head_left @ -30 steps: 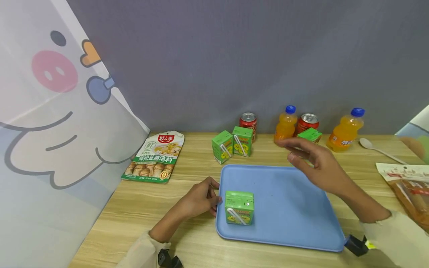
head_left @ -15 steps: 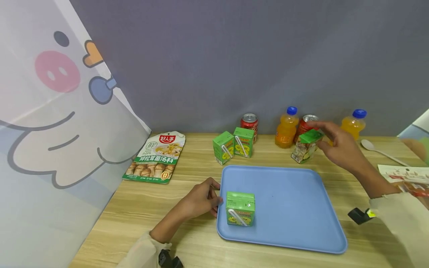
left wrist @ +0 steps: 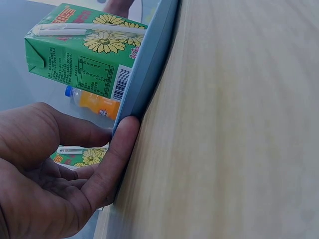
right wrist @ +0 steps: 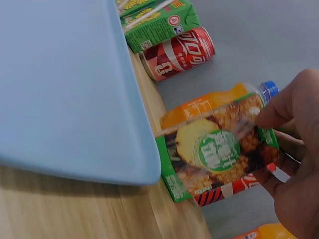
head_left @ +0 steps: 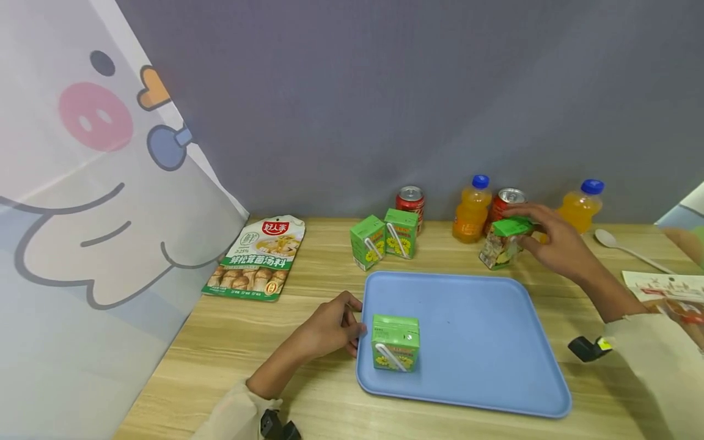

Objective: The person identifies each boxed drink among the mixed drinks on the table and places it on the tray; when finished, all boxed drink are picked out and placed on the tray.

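Observation:
My left hand (head_left: 330, 327) pinches the left rim of the blue tray (head_left: 462, 342). In the left wrist view, thumb and finger (left wrist: 124, 137) meet at that rim. A green juice box (head_left: 395, 343) with a straw stands upright on the tray's left part. Behind the tray's back right corner, my right hand (head_left: 552, 241) grips a pineapple juice box (head_left: 502, 244) by its green top. In the right wrist view the thumb lies on the printed front of this juice box (right wrist: 214, 149), and the fingers reach round its far side.
Two green juice boxes (head_left: 384, 238) stand behind the tray, before a red can (head_left: 410, 201). Orange drink bottles (head_left: 471, 211) and another red can (head_left: 503, 205) line the wall. A spoon (head_left: 627, 247) and a food packet (head_left: 668, 290) lie right; a mushroom seasoning pouch (head_left: 255, 260) lies left.
My right hand has moved from above the tray's back right corner out to the right and taken hold of the pineapple juice box by its top. The left hand has stayed at the tray's rim.

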The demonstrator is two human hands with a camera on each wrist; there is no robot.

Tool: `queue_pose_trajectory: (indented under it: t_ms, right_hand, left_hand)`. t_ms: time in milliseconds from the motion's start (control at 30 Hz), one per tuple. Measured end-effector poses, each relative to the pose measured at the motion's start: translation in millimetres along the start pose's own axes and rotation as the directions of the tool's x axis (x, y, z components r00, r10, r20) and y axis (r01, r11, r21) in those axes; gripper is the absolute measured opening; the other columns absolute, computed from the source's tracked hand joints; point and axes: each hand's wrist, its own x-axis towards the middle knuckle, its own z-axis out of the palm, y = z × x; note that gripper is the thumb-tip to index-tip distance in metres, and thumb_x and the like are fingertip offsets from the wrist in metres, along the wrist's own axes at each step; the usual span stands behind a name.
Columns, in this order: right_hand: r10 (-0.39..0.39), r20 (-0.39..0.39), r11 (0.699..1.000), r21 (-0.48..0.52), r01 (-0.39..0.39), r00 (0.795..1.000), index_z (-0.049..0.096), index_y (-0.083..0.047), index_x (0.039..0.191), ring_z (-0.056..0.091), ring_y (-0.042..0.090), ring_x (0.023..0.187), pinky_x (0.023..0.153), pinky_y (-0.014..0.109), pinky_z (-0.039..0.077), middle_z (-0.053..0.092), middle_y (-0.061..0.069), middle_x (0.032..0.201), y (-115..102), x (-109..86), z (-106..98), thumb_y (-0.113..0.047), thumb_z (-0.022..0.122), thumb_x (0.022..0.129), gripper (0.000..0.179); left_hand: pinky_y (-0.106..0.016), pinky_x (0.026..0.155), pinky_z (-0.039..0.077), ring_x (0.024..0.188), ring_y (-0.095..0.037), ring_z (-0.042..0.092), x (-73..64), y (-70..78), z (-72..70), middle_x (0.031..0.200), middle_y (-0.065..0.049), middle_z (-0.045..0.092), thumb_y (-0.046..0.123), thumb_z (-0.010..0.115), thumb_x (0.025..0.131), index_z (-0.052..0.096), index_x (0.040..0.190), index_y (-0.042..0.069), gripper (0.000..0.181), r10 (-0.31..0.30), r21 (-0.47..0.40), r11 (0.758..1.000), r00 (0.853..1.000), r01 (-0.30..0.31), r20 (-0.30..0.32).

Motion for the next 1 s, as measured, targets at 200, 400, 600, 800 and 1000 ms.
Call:
queue_pose_trajectory:
  t_ms: [200, 400, 600, 800, 1000]
  right_hand:
    - [0.069, 0.039, 0.992, 0.102, -0.073, 0.997, 0.053, -0.014, 0.143, 0.042, 0.007, 0.119, 0.087, 0.002, 0.036, 0.044, 0.005, 0.142, 10, -4.5, 1, -0.015, 0.065, 0.099, 0.045]
    - [0.179, 0.159, 0.949, 0.233, -0.213, 0.971, 0.030, -0.013, 0.153, 0.048, 0.011, 0.113, 0.081, 0.009, 0.049, 0.040, 0.004, 0.138, 24, -10.7, 5, -0.022, 0.059, 0.104, 0.058]
    - [0.188, 0.161, 0.939, 0.260, -0.226, 0.969, 0.033, -0.011, 0.151, 0.054, 0.012, 0.105, 0.080, 0.016, 0.053, 0.051, 0.003, 0.124, 38, -13.4, 11, -0.022, 0.058, 0.104, 0.055]
    - [0.170, 0.158, 0.917, 0.336, -0.215, 0.973, 0.032, -0.007, 0.153, 0.058, 0.002, 0.108, 0.084, 0.016, 0.056, 0.057, -0.010, 0.123, 49, -17.8, 16, -0.017, 0.056, 0.105, 0.055]
    - [0.177, 0.124, 0.914, 0.347, -0.210, 0.976, 0.036, -0.005, 0.149, 0.061, 0.002, 0.105, 0.083, 0.015, 0.057, 0.060, -0.010, 0.119, 50, -18.5, 18, -0.016, 0.059, 0.103, 0.052]
  left_hand:
    - [-0.037, 0.056, 0.064, 0.061, -0.028, 0.069, -0.4, 0.3, 0.0, 0.084, -0.019, 0.061, 0.000, 0.065, 0.097, 0.047, 0.127, -0.007, 0.037, 0.001, 0.000, 1.000, 1.000, -0.001, -0.001]
    - [-0.036, 0.056, 0.064, 0.061, -0.026, 0.069, 0.2, 0.7, -0.6, 0.083, -0.018, 0.061, 0.001, 0.065, 0.097, 0.047, 0.126, -0.007, 0.036, 0.000, 0.008, 1.000, 1.000, 0.000, 0.001]
    - [-0.038, 0.056, 0.064, 0.060, -0.027, 0.069, 0.8, -0.4, -0.8, 0.083, -0.018, 0.062, 0.000, 0.065, 0.097, 0.046, 0.128, -0.007, 0.037, -0.004, 0.001, 1.000, 1.000, 0.004, -0.005]
    - [-0.038, 0.056, 0.064, 0.061, -0.028, 0.069, 1.2, -0.4, -0.2, 0.083, -0.018, 0.062, 0.000, 0.065, 0.096, 0.047, 0.127, -0.007, 0.037, -0.006, -0.011, 1.000, 1.000, 0.006, -0.001]
    - [-0.039, 0.056, 0.064, 0.061, -0.028, 0.069, 1.2, 0.3, -0.4, 0.083, -0.019, 0.062, -0.001, 0.065, 0.096, 0.046, 0.127, -0.007, 0.037, -0.006, -0.015, 1.000, 1.000, 0.006, -0.001]
